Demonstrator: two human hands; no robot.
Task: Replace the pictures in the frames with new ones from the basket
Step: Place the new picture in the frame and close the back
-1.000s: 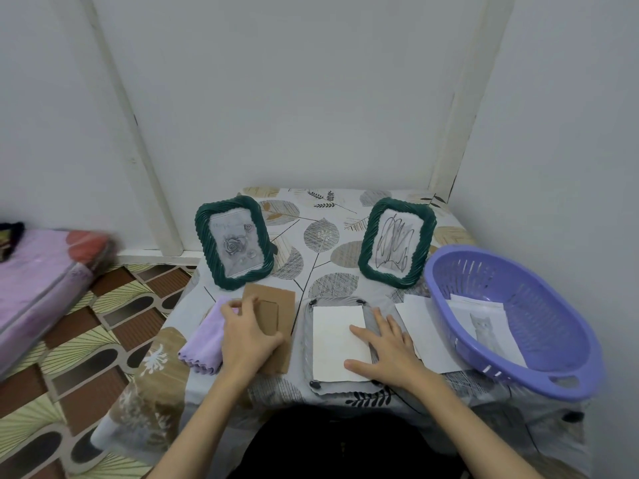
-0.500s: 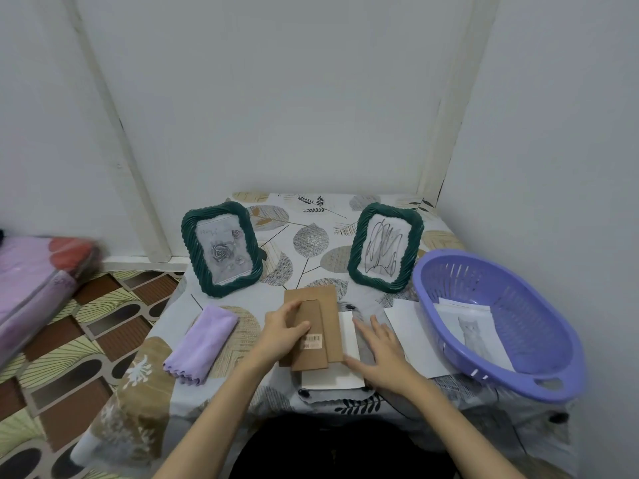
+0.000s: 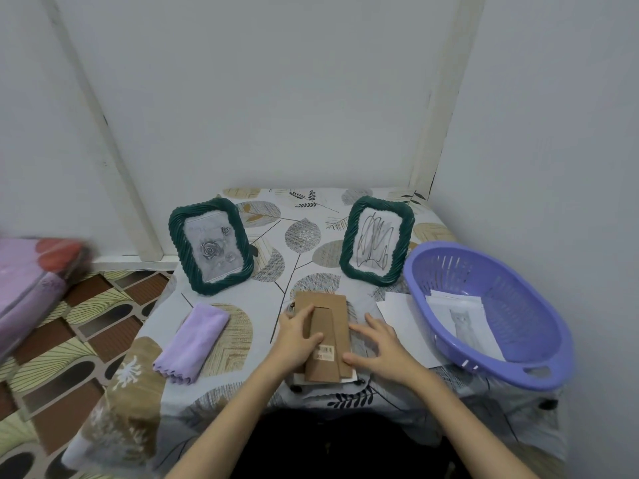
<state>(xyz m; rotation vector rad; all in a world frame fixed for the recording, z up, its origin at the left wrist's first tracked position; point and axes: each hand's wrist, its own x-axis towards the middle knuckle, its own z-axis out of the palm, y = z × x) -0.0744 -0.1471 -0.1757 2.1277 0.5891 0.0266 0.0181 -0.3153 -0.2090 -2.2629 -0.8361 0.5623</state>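
Observation:
A brown backing board [image 3: 330,314] with a fold-out stand lies over a face-down frame [image 3: 359,382] at the table's front middle, with a strip of white paper [image 3: 350,377] showing under it. My left hand [image 3: 297,335] grips the board's left edge, thumb on the stand. The spread fingers of my right hand [image 3: 383,347] touch the board's right edge. Two green frames stand at the back: the left frame [image 3: 176,236] holds a rose picture, the right frame [image 3: 350,236] a scribble drawing. A purple basket [image 3: 539,340] at the right holds a cat picture [image 3: 463,323].
A folded purple cloth [image 3: 193,340] lies at the front left of the table. A white sheet [image 3: 401,316] lies between the face-down frame and the basket. Walls close off the back and right side. A pink mattress [image 3: 24,281] is on the floor to the left.
My left hand carried the brown backing board from beside the purple cloth to the right and laid it over the white paper in the face-down frame. My right hand shifted to the board's right edge.

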